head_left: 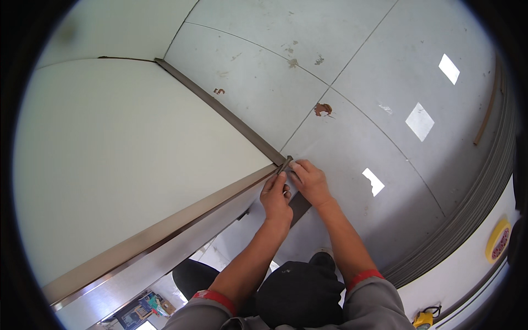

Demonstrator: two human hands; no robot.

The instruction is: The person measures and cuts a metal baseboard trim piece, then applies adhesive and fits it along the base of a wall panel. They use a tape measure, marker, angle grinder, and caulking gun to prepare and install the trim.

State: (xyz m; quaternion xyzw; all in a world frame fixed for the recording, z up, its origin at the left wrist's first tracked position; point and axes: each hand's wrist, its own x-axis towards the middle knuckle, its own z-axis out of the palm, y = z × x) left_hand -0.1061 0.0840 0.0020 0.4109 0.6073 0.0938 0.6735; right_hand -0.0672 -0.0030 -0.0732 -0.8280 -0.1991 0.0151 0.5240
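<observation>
At the near right corner of a pale panel (137, 143) edged with bronze metal trim (209, 99), my left hand (276, 201) pinches a small dark metal piece (284, 164) against the corner. My right hand (309, 181) is just right of it, fingers curled at the piece's end and the corner; whether its fingertips grip the piece is partly hidden. A lighter trim strip (165, 225) runs along the panel's near edge. A dark strip (300, 208) shows below my hands, partly behind my right wrist.
Grey tiled floor (363, 44) lies beyond the panel. A stack of long strips (467, 198) curves along the right, beside a roll of yellow tape (498, 239) and a yellow tape measure (423, 318). My legs are below. Assorted items (146, 311) show at the lower left.
</observation>
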